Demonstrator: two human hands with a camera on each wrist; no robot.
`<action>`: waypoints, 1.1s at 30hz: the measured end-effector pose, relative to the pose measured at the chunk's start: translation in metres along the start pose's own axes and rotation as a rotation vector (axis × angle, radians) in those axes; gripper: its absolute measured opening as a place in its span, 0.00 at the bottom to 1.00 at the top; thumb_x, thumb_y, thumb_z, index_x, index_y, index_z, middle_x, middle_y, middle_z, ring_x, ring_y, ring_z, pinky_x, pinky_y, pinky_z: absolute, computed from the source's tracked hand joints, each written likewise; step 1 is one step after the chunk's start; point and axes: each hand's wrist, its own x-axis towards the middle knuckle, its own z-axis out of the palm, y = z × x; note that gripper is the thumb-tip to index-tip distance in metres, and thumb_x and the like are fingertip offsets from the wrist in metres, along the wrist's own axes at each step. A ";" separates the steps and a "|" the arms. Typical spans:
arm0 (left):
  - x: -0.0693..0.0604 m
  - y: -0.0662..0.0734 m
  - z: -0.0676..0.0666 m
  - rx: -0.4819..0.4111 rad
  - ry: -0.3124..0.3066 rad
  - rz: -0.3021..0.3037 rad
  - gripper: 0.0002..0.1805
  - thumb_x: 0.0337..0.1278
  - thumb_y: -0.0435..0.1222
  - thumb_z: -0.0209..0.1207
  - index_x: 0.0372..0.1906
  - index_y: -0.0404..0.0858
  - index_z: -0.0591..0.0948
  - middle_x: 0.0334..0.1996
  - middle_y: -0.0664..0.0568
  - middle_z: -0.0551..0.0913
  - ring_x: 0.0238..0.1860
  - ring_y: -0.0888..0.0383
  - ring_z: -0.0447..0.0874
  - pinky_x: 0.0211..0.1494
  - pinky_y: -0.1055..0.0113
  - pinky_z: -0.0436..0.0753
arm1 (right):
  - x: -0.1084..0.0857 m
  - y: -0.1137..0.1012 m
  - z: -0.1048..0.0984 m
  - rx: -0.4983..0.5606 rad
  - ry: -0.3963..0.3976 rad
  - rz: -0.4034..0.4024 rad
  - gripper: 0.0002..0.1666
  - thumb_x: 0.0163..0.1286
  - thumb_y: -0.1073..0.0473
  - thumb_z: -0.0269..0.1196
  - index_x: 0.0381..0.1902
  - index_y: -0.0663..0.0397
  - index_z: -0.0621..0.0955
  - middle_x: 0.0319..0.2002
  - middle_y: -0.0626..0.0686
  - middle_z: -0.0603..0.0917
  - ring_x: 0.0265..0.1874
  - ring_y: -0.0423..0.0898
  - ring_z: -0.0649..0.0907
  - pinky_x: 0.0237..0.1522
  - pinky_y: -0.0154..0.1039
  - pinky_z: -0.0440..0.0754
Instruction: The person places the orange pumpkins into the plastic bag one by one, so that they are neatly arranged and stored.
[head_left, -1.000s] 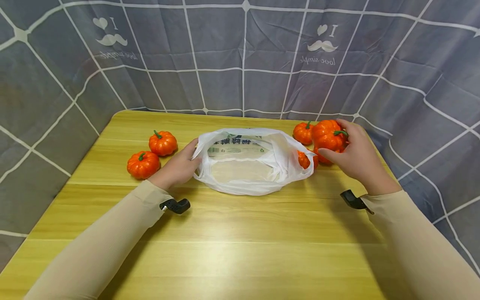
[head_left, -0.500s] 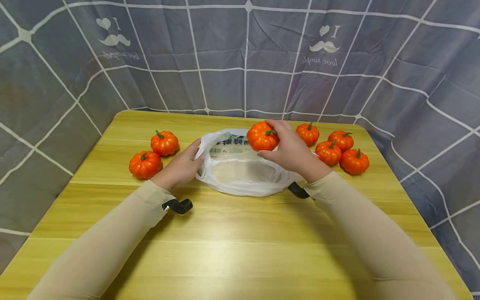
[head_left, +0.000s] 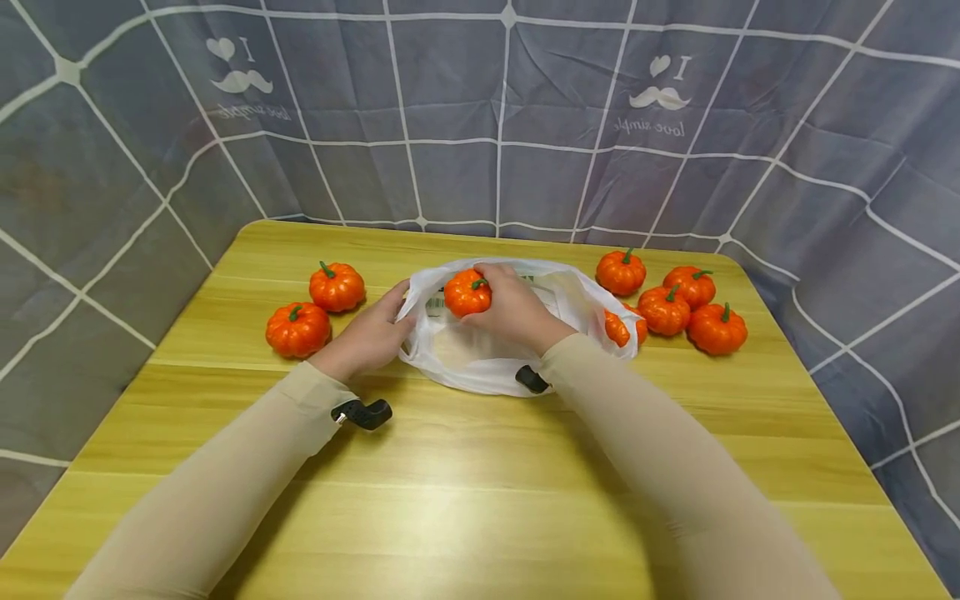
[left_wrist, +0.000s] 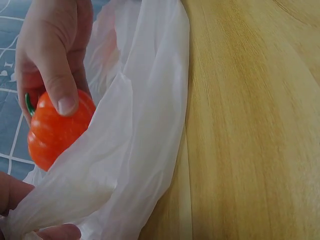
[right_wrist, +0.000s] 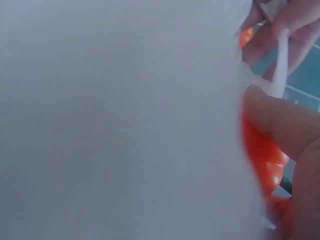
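Note:
A white plastic bag point(head_left: 480, 379) with printed writing lies on the table, its mouth spread wide. At the bag's left rim my left hand point(head_left: 367, 333) pinches the plastic; the left wrist view shows thumb and fingers on a fold of it. Over the bag's mouth my right hand point(head_left: 517, 308) grips a small orange pumpkin point(head_left: 467, 293) with a green stem. Thumb and fingers lie around the pumpkin's sides, as the left wrist view also shows. In the right wrist view the bag's plastic point(right_wrist: 125, 120) hides much of the scene.
Two pumpkins point(head_left: 298, 330) stand left of the left hand. Several more pumpkins point(head_left: 664, 311) sit at the right of the wooden table point(head_left: 450, 500), one partly behind the bag's right edge. A grey curtain point(head_left: 450, 100) with white lines surrounds the table's back and sides.
My right hand has lifted a pumpkin from the right-hand group and carried it left to the bag's mouth. The left hand has stayed on the bag's rim.

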 end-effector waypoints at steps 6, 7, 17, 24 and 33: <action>0.000 0.001 0.001 -0.003 0.000 -0.006 0.38 0.83 0.40 0.46 0.87 0.47 0.46 0.81 0.38 0.63 0.80 0.39 0.63 0.84 0.41 0.58 | 0.006 -0.004 0.013 0.028 -0.024 0.027 0.55 0.61 0.51 0.79 0.81 0.49 0.64 0.74 0.55 0.68 0.68 0.54 0.75 0.76 0.51 0.71; 0.000 0.001 0.002 -0.003 -0.001 -0.007 0.38 0.83 0.41 0.46 0.87 0.47 0.45 0.81 0.38 0.62 0.80 0.39 0.62 0.84 0.41 0.57 | 0.006 -0.004 0.015 0.030 -0.033 0.028 0.54 0.62 0.52 0.78 0.81 0.48 0.64 0.74 0.55 0.68 0.68 0.54 0.75 0.76 0.51 0.71; 0.002 -0.001 0.002 0.003 -0.005 -0.014 0.37 0.83 0.42 0.45 0.87 0.49 0.45 0.82 0.40 0.61 0.81 0.39 0.60 0.85 0.40 0.55 | 0.007 -0.002 0.027 -0.012 -0.059 0.028 0.58 0.62 0.50 0.79 0.83 0.49 0.61 0.78 0.54 0.65 0.72 0.54 0.74 0.79 0.52 0.68; 0.001 -0.001 0.003 -0.007 -0.009 -0.017 0.38 0.83 0.41 0.46 0.87 0.49 0.45 0.83 0.40 0.60 0.82 0.39 0.59 0.85 0.40 0.54 | 0.009 -0.001 0.031 -0.002 -0.081 0.043 0.58 0.63 0.50 0.79 0.82 0.53 0.60 0.78 0.56 0.65 0.72 0.55 0.73 0.80 0.50 0.66; 0.000 -0.001 0.003 0.000 -0.004 -0.001 0.37 0.83 0.40 0.46 0.87 0.49 0.46 0.82 0.41 0.61 0.81 0.39 0.60 0.84 0.40 0.55 | 0.009 0.000 0.031 0.012 -0.088 0.051 0.59 0.61 0.50 0.80 0.82 0.52 0.60 0.79 0.56 0.63 0.73 0.56 0.72 0.80 0.50 0.66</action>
